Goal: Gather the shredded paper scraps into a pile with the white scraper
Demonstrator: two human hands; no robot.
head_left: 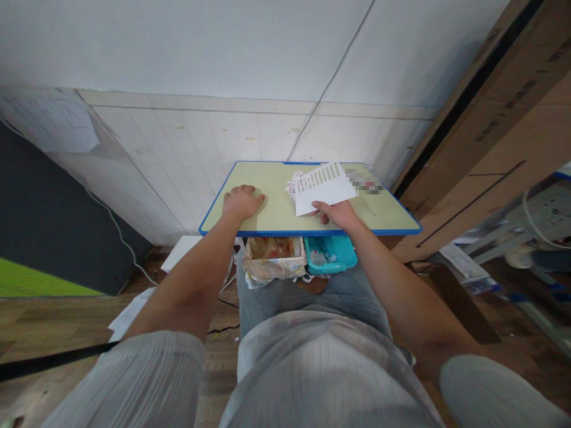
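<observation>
- Evenly, two bare arms rise toward the table: the left arm (191, 279) from 7 o'clock, the right arm (397, 279) from 5, both angled inward, with 12 at the far edge.
- One table (276, 217), blue-rimmed, runs lengthwise from 9 to 3 o'clock.
- One sheet (328, 190), white, is at 2 o'clock from the table's middle, tilted; its long axis goes roughly from 8 to 2, its row of grey-green marks toward 12.
- Two bins sit at 6 o'clock, side by side below the near edge: a lined bin (276, 268) and a teal bin (342, 265).
- Two hands: the left hand (242, 202) lies palm down at 9, thumb apart toward 3; the right hand (341, 214) pinches the sheet's near edge, thumb on top.
- One crumpled paper (291, 185) shows at the sheet's 9 o'clock side.
</observation>
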